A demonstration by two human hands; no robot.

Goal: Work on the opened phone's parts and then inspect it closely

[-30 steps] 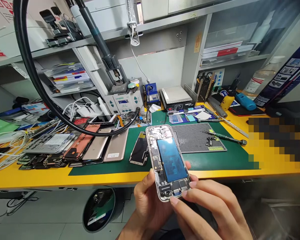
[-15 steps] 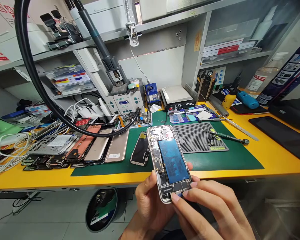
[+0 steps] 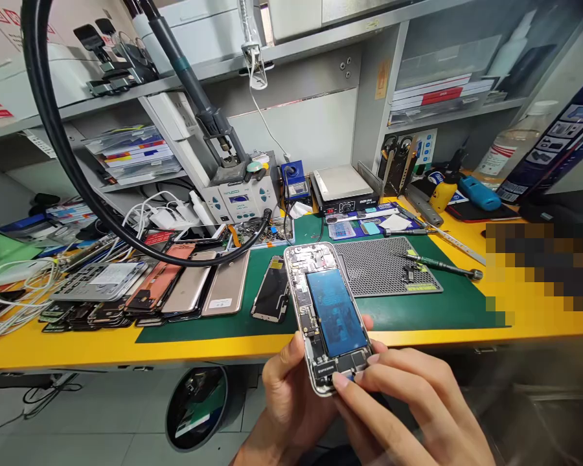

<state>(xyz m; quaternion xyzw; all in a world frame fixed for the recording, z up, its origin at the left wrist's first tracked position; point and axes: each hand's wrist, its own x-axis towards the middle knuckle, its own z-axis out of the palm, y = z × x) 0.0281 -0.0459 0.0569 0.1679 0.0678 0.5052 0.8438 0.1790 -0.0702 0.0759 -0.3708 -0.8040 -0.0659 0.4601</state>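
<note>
An opened smartphone [image 3: 337,317] is held up over the bench's front edge, tilted, with its inner parts facing me. A blue-covered battery and circuit parts show inside its pale frame. My left hand [image 3: 289,395] is closed around the phone's lower part, thumb on the left edge and fingertips showing at the right edge. My right hand [image 3: 408,401] grips the phone's bottom end, fingertips pressed on the lower inner parts and corner. Whether a small part is under those fingertips is hidden. Behind the phone, a detached screen [image 3: 271,294] lies on the green mat [image 3: 214,327].
A grey perforated pad [image 3: 383,275] bears a screwdriver [image 3: 447,265] and small dark parts. Several phones [image 3: 226,285] lie at left. A thick black hose [image 3: 68,149] arches across the left side. Behind stand a soldering station [image 3: 240,200] and a flat heating plate [image 3: 342,188].
The view has shifted very slightly. Both hands keep their hold on the smartphone, with the right fingertips still at its bottom end.
</note>
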